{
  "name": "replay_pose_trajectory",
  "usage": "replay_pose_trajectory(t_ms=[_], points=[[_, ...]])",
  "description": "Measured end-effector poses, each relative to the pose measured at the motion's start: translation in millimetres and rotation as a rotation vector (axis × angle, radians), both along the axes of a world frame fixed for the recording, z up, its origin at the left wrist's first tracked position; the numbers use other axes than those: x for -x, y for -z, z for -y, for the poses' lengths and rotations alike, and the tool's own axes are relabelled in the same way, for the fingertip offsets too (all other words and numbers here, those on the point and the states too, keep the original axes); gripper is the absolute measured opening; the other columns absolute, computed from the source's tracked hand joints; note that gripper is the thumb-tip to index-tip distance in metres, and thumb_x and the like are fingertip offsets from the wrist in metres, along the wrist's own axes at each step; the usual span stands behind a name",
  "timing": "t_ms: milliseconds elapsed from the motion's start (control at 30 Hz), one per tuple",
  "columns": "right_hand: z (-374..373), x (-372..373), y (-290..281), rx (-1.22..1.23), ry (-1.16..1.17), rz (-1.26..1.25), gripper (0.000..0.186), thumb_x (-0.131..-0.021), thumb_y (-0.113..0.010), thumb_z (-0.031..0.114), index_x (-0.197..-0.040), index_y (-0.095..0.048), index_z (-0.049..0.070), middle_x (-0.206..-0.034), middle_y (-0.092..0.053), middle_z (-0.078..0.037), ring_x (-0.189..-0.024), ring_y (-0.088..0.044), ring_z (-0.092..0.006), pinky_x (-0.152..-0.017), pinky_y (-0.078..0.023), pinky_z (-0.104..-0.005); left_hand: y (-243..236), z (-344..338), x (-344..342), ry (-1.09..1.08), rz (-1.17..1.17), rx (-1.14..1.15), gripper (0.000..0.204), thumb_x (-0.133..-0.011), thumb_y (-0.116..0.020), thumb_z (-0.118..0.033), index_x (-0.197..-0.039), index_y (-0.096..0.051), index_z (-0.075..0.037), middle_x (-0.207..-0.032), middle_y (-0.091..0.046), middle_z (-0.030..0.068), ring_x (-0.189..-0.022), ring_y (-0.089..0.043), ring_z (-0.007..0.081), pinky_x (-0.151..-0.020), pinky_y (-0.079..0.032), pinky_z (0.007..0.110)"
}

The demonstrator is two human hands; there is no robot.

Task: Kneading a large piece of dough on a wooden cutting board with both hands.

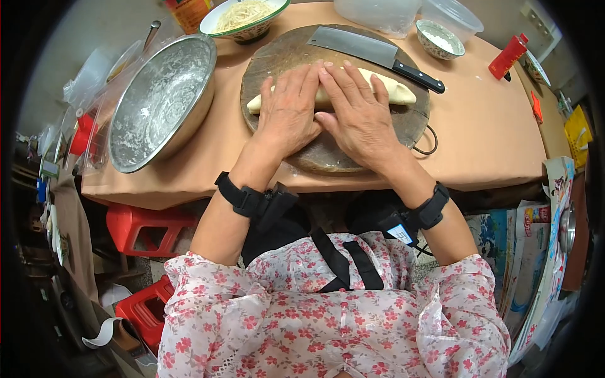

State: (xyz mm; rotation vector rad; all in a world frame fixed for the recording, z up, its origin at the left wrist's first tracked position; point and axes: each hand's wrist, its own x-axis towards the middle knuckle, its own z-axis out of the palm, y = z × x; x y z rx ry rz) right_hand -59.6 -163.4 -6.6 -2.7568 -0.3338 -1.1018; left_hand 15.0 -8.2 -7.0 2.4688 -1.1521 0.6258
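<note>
Left hand (287, 113) palm-down on the pale cream, log-shaped dough roll (398, 93), fingers long and nearly straight, unclenched, not gripped around it. Right hand (359, 120) same: flat over the roll, fingers extended and slightly parted, thumb angled toward left hand. Index fingertips of both hands meet near mid-roll; much of the dough's middle is covered by the hands.

Dough lies on the round, dark-worn wooden board (334, 157), across its upper half. Long axis runs left-right, crosswise to the person, bowed slightly away; one narrowing end points left, the other right.

Wide-bladed steel cleaver with black handle (362, 49) rests just beyond the roll, blade leftward, handle past the board's right edge. Large flour-dusted metal bowl (165, 94) tilts left of the board. Small patterned bowl of white powder (442, 50) sits beyond, right. All on the peach-orange covered table (485, 138).
</note>
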Motion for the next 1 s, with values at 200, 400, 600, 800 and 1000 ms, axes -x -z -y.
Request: replay_pose_trajectory(t_ms=[200,400,600,800,1000], points=[[18,-9,-2,0.141,0.037,-0.061,0.070,-0.088,-0.064,0.044,-0.143,-0.042,0.005,-0.145,-0.047,-0.011,-0.134,-0.044,-0.0292,-0.109,-0.031,-0.0535,-5,-1,-9,-0.048,-0.051,-0.043,0.082,-0.079,-0.076,-0.039,-0.145,-0.037,-0.010,-0.139,-0.050,0.0128,-0.130,-0.046,0.0302,-0.108,-0.029,0.058],[69,7,4,-0.030,0.148,-0.225,0.072,-0.089,-0.063,0.047,-0.143,-0.042,0.004,-0.141,-0.051,-0.015,-0.132,-0.045,-0.0272,-0.109,-0.031,-0.0482,4,-23,-10,-0.093,-0.060,-0.046,0.089,-0.081,-0.071,-0.056,-0.147,-0.035,-0.009,-0.140,-0.050,0.0145,-0.133,-0.044,0.0331,-0.109,-0.025,0.065],[90,25,6,-0.046,0.264,-0.368,0.076,-0.094,-0.054,0.056,-0.147,-0.038,0.004,-0.141,-0.050,-0.017,-0.134,-0.045,-0.0295,-0.111,-0.026,-0.0494,1,-19,1,-0.134,-0.022,-0.106,0.095,-0.080,-0.072,-0.055,-0.150,-0.030,-0.007,-0.148,-0.043,0.0137,-0.139,-0.038,0.0310,-0.109,-0.023,0.067],[51,13,-14,-0.045,0.083,-0.158,0.074,-0.094,-0.054,0.054,-0.146,-0.039,0.003,-0.145,-0.047,-0.018,-0.139,-0.040,-0.0322,-0.111,-0.029,-0.0498,-11,16,14,0.051,0.056,-0.053,0.093,-0.079,-0.074,-0.047,-0.150,-0.031,-0.005,-0.153,-0.037,0.0122,-0.144,-0.032,0.0285,-0.109,-0.021,0.068],[26,-13,-5,-0.127,-0.037,-0.170,0.075,-0.093,-0.054,0.055,-0.144,-0.041,0.001,-0.146,-0.045,-0.017,-0.138,-0.039,-0.0314,-0.112,-0.028,-0.0505,-4,33,0,0.043,-0.007,-0.032,0.082,-0.079,-0.070,-0.036,-0.147,-0.036,-0.005,-0.151,-0.039,0.0143,-0.142,-0.035,0.0309,-0.111,-0.021,0.067]])
